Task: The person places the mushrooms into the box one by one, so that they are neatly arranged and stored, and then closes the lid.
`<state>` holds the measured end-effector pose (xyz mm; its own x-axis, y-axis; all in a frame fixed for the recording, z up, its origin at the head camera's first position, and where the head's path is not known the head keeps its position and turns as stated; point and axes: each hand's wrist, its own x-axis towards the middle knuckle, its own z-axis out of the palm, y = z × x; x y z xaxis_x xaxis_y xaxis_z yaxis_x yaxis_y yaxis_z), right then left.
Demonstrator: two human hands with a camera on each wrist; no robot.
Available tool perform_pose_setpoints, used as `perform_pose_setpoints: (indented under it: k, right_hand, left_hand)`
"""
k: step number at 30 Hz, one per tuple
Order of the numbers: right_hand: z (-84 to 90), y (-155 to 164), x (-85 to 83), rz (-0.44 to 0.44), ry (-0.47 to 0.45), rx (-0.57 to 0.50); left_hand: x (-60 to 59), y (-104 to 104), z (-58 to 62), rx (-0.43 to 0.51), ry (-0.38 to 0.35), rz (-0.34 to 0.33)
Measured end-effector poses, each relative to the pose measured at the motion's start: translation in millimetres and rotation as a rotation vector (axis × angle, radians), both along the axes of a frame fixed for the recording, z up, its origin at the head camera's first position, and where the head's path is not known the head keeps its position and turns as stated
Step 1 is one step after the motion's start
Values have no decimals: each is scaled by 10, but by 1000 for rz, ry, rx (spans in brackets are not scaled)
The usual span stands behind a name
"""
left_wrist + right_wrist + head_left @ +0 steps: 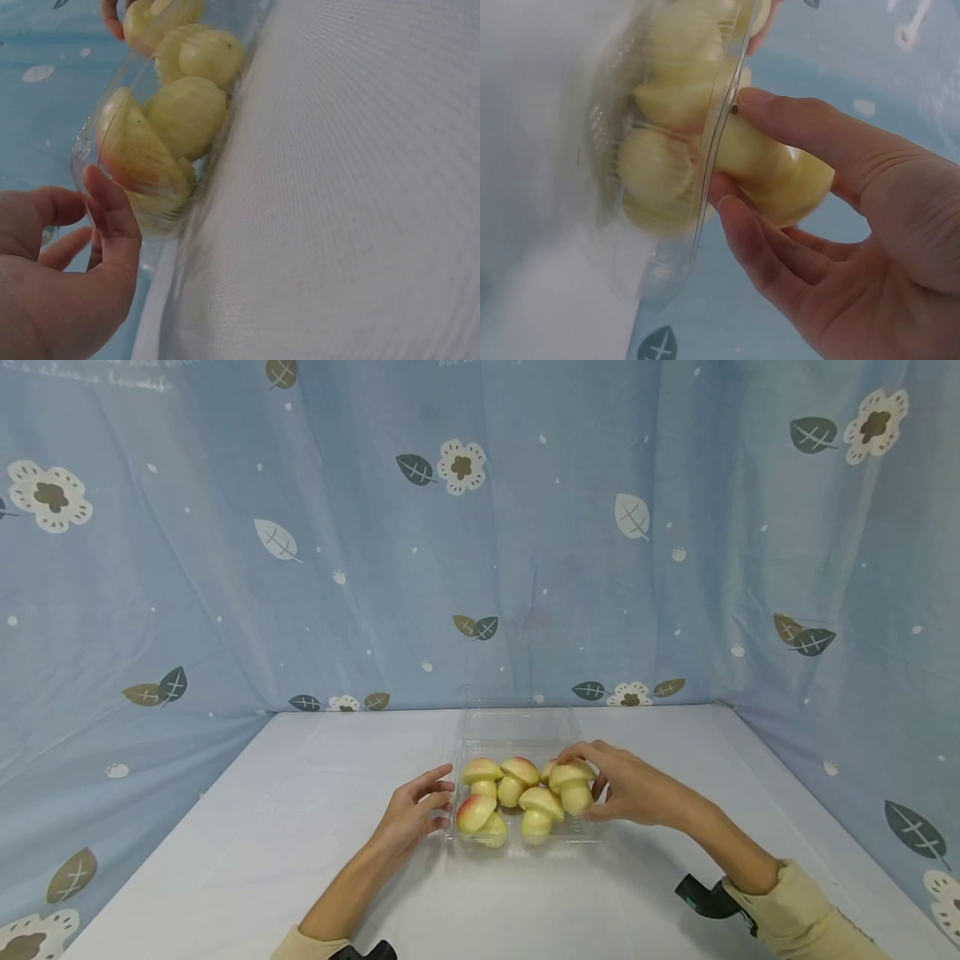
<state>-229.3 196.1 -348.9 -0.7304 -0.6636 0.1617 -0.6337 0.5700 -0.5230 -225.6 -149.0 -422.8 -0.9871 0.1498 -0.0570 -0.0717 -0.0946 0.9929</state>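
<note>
A clear plastic clamshell box [588, 837] sits on the table, its lid [517, 724] folded back toward the curtain. Inside lie several pale yellow mushroom-shaped pieces [536, 814], their rounded caps tinged red. My right hand [637, 785] holds one such mushroom-shaped piece [576, 795] at the box's right end, fingers over the cap and thumb by the stem. In the right wrist view, this held piece [780, 180] stands above the box rim between thumb and fingers. My left hand [412, 814] is at the box's left side, fingers loosely bent, fingertips right at the rim in the left wrist view.
A white cloth covers the table [315, 793]. Blue curtains [360, 568] with leaf and flower prints hang behind it and along both sides. Black wrist mounts [708, 897] show by the beige sleeves [802, 910].
</note>
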Motion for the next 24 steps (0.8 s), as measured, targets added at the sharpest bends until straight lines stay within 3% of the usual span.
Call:
perform_pose_setpoints:
  k: [24]
  right_hand:
    - [-2,-30,45,25,-16,70]
  left_hand:
    - [8,20,22,10,-10,9]
